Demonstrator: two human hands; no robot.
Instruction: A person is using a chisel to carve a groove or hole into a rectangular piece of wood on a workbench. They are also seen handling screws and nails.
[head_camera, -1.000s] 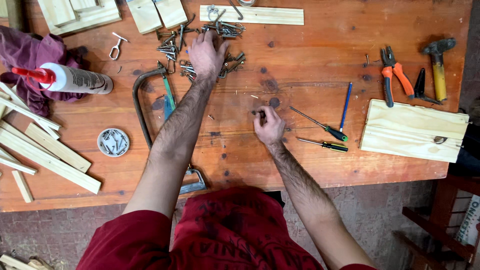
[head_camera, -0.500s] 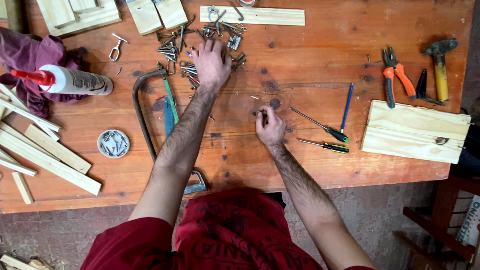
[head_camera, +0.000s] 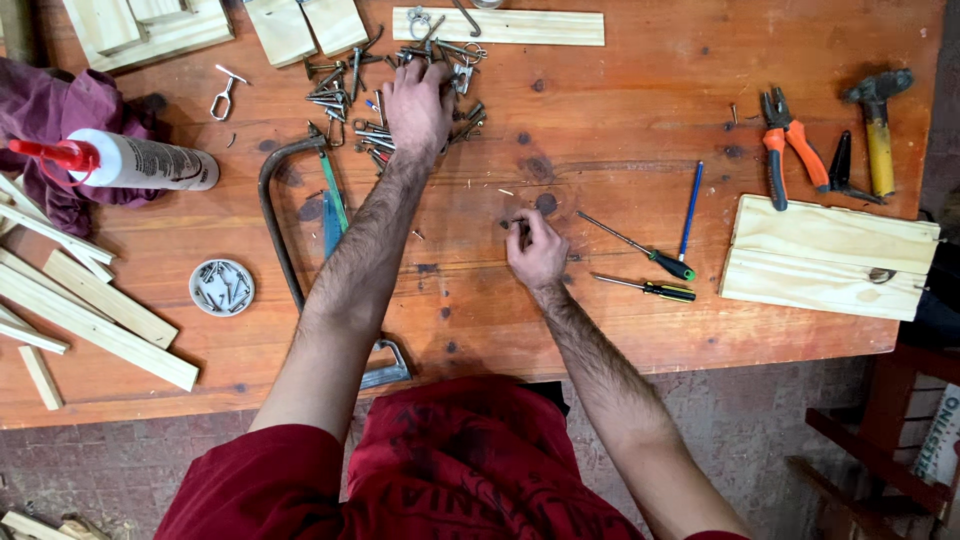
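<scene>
A small round tin (head_camera: 221, 287) sits on the left part of the wooden bench (head_camera: 560, 340), and it holds a little heap of short metal bits that are too small to tell apart. A white squeeze bottle with a red tip (head_camera: 130, 160) lies on its side near a purple cloth (head_camera: 60, 110) at the left edge. The left hand (head_camera: 418, 105) is stretched far up the bench and lies palm down on a pile of metal screws and hooks (head_camera: 395, 75), with its fingers curled into the pile. The right hand (head_camera: 535, 250) rests near the middle of the bench, and its thumb and fingers pinch one small dark metal piece (head_camera: 513, 223) just above the wood. A saw with a bent metal frame (head_camera: 300, 230) lies under the left arm and reaches to the near edge of the bench. Two screwdrivers (head_camera: 650, 272) and a blue pencil (head_camera: 690, 208) lie just right of the right hand. Further right are orange pliers (head_camera: 785, 140), a hammer (head_camera: 877, 125) and a flat pale board (head_camera: 830, 258) close to the right edge. Thin wood strips (head_camera: 80, 300) crowd the left side. The widest bare wood is between the right hand and the pliers, and along the near edge.
</scene>
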